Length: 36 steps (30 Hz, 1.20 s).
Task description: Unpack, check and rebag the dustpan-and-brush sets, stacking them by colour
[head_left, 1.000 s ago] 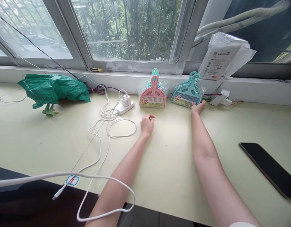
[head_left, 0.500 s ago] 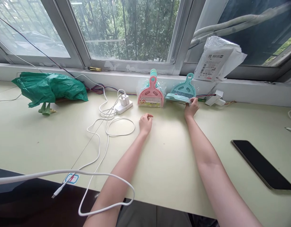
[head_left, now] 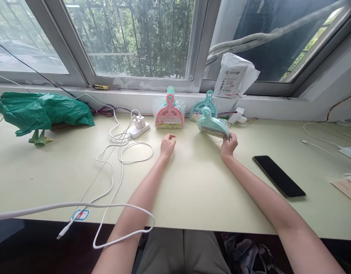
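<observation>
A teal dustpan-and-brush set (head_left: 212,122) in clear wrapping is tilted up off the table, its handle pointing back toward the window. My right hand (head_left: 229,145) is closed on its right corner, thumb and fingers pinching the edge. Behind it another teal dustpan set (head_left: 207,99) leans against the sill, partly covered by the held one. To the left, a pink dustpan set (head_left: 169,114) fronts a row of several wrapped sets, mostly hidden behind it. My left hand (head_left: 168,146) rests on the table before this row, fingers loosely curled and apart, holding nothing.
White charging cables (head_left: 121,160) loop over the table on the left, near a power strip (head_left: 139,130) with a charger. A green plastic bag (head_left: 47,112) lies farther left. On the right is a black phone (head_left: 279,176). A white package (head_left: 232,78) leans on the window.
My right hand has drawn the teal dustpan set forward from the one behind and tipped it so its front shows. My left hand stays on the table. The view has shifted right.
</observation>
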Tool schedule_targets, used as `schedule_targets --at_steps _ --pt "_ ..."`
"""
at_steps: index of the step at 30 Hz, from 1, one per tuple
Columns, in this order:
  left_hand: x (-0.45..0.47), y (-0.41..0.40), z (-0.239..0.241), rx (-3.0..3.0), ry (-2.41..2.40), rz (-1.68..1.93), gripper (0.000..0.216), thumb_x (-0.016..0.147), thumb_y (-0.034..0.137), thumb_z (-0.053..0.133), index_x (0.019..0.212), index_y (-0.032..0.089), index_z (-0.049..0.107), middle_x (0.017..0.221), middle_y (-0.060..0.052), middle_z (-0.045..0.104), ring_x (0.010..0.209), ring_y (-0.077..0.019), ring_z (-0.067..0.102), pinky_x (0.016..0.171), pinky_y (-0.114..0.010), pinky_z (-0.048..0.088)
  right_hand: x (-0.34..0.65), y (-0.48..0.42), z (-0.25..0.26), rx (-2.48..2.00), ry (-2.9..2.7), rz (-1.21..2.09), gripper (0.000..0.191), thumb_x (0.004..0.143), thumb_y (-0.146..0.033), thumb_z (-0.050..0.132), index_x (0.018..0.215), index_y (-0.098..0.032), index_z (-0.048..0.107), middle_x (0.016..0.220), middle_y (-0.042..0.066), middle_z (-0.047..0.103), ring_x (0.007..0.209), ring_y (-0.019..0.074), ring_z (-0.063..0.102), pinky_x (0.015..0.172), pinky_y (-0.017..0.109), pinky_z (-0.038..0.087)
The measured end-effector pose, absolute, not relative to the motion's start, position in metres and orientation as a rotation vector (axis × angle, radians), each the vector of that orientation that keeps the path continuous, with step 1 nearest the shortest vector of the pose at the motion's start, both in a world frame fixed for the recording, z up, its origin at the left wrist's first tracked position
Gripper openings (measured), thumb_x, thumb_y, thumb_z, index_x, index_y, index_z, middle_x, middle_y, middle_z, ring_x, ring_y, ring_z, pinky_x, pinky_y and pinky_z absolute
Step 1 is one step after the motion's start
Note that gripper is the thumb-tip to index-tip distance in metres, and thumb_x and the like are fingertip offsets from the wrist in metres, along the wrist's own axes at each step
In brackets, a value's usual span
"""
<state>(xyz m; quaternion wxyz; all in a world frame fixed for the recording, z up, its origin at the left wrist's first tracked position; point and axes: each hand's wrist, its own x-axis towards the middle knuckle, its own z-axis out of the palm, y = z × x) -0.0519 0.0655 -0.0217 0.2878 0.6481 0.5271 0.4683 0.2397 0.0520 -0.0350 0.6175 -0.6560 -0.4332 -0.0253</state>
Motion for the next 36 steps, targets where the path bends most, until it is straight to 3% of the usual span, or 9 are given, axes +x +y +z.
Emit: schedule_targets --at_steps 8,11,16,20,22,25,29,32,36 --pt "-0.034 0.045 -0.008 1.753 0.986 1.169 0.057 0.072 0.04 0.072 0.121 0.021 0.05 0.132 -0.012 0.056 0.118 -0.0224 0.054 0.095 -0.034 0.044 0.226 -0.022 -0.022 -1.304 -1.146 0.341 0.036 0.076 -0.058 0.063 0.075 -0.022 0.057 0.07 -0.002 0.051 0.072 0.0171 0.046 0.07 0.03 0.041" --pt "-0.035 0.036 0.002 1.611 0.817 1.056 0.053 0.074 0.047 0.068 0.118 0.02 0.054 0.122 -0.01 0.064 0.111 -0.0226 0.06 0.088 -0.032 0.047 0.211 -0.031 -0.016 -1.21 -1.153 0.611 0.036 0.074 -0.057 0.067 0.079 -0.022 0.06 0.072 -0.002 0.055 0.072 0.0163 0.048 0.067 0.028 0.041" --pt "-0.038 0.028 0.01 1.395 0.811 0.886 0.05 0.073 0.047 0.068 0.115 0.02 0.06 0.09 -0.003 0.069 0.075 -0.0174 0.065 0.063 -0.026 0.05 0.202 -0.031 -0.021 -1.276 -1.134 0.868 0.041 0.074 -0.062 0.066 0.084 -0.023 0.06 0.073 -0.001 0.057 0.065 0.0143 0.05 0.057 0.026 0.04" --pt "-0.039 0.032 0.002 1.232 0.894 0.955 0.045 0.069 0.034 0.069 0.11 0.018 0.059 0.084 -0.002 0.068 0.064 -0.0138 0.062 0.056 -0.025 0.049 0.208 -0.032 -0.022 -1.27 -1.308 0.593 0.05 0.079 -0.062 0.063 0.113 -0.026 0.055 0.112 0.006 0.061 0.09 0.0201 0.06 0.073 0.033 0.049" --pt "-0.04 0.035 -0.003 1.185 0.933 0.982 0.041 0.069 0.032 0.069 0.107 0.018 0.059 0.083 -0.002 0.067 0.063 -0.013 0.061 0.055 -0.024 0.049 0.209 -0.036 -0.016 -1.269 -1.43 0.322 0.047 0.081 -0.058 0.063 0.115 -0.027 0.055 0.12 0.008 0.06 0.1 0.0232 0.058 0.085 0.039 0.048" --pt "-0.043 0.039 -0.008 1.129 0.966 1.014 0.038 0.069 0.032 0.069 0.104 0.019 0.058 0.079 0.0 0.065 0.061 -0.0121 0.061 0.054 -0.024 0.049 0.205 -0.044 -0.007 -1.236 -1.728 0.143 0.029 0.086 -0.054 0.06 0.095 -0.028 0.064 0.104 0.006 0.067 0.101 0.0264 0.058 0.096 0.045 0.042" --pt "-0.044 0.036 -0.007 1.106 0.898 1.058 0.039 0.071 0.035 0.07 0.105 0.02 0.056 0.081 0.0 0.066 0.063 -0.0128 0.063 0.057 -0.026 0.052 0.191 -0.051 -0.006 -1.202 -1.909 0.327 0.04 0.09 -0.059 0.051 0.074 -0.027 0.069 0.087 0.006 0.071 0.091 0.0269 0.062 0.093 0.046 0.043" --pt "-0.04 0.031 -0.004 1.107 0.851 1.091 0.044 0.072 0.035 0.071 0.109 0.02 0.053 0.087 -0.002 0.068 0.066 -0.0135 0.065 0.065 -0.03 0.056 0.186 -0.049 -0.012 -1.204 -1.711 0.564 0.052 0.087 -0.068 0.047 0.069 -0.025 0.07 0.076 0.005 0.071 0.076 0.0241 0.065 0.083 0.043 0.051" --pt "-0.036 0.025 -0.001 1.139 0.805 1.068 0.048 0.072 0.036 0.073 0.111 0.019 0.053 0.091 -0.004 0.07 0.074 -0.0153 0.068 0.077 -0.036 0.057 0.192 -0.042 -0.016 -1.179 -1.334 0.814 0.051 0.075 -0.071 0.061 0.077 -0.022 0.073 0.077 0.006 0.071 0.072 0.0222 0.068 0.078 0.043 0.057"
